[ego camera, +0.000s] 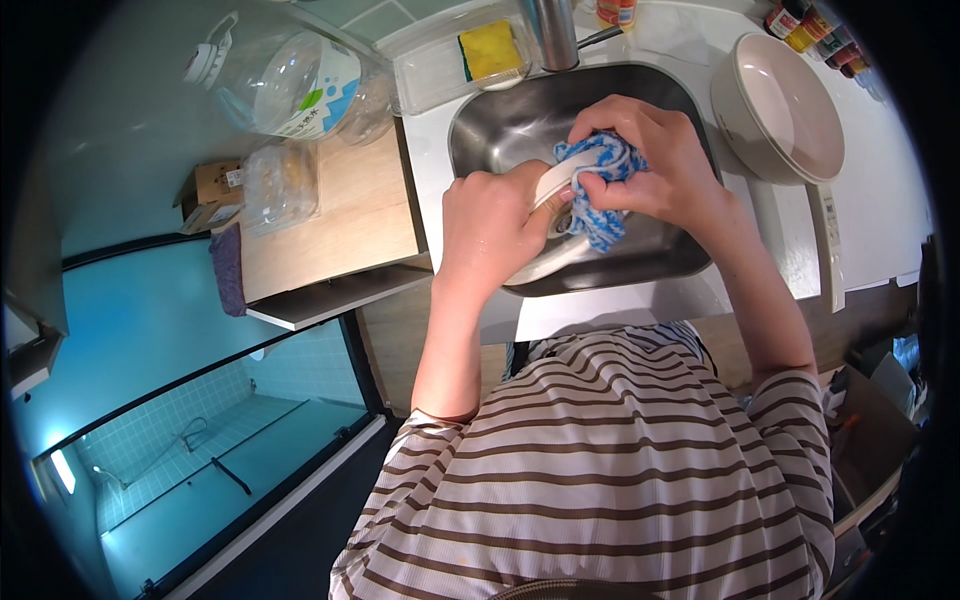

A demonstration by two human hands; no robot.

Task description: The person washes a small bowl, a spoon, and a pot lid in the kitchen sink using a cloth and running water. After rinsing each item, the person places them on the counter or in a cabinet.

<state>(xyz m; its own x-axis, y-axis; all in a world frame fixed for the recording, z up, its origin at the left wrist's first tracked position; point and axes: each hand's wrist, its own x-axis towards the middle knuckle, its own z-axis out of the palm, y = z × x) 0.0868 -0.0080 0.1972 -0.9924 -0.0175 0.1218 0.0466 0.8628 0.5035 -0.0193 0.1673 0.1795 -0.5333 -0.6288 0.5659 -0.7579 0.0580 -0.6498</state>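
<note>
Over the stainless steel sink (495,127), my left hand (495,225) grips a pale, flat strip-like part (561,177); what it belongs to is not clear. My right hand (656,169) holds a bunched blue-and-white cloth (600,217) against the far end of that part, with fingers above and thumb below. A pale curved rim (551,264) shows lower in the sink, beneath my left hand; whether it joins the held part is hidden. The faucet (551,34) stands at the sink's back edge.
A cream pan (795,105) with a long handle rests right of the sink. A yellow sponge (491,51) lies in a clear plastic tray (427,82) behind it. Left are a large clear water bottle (300,86) and a cardboard box (214,191). Small bottles (814,34) stand back right.
</note>
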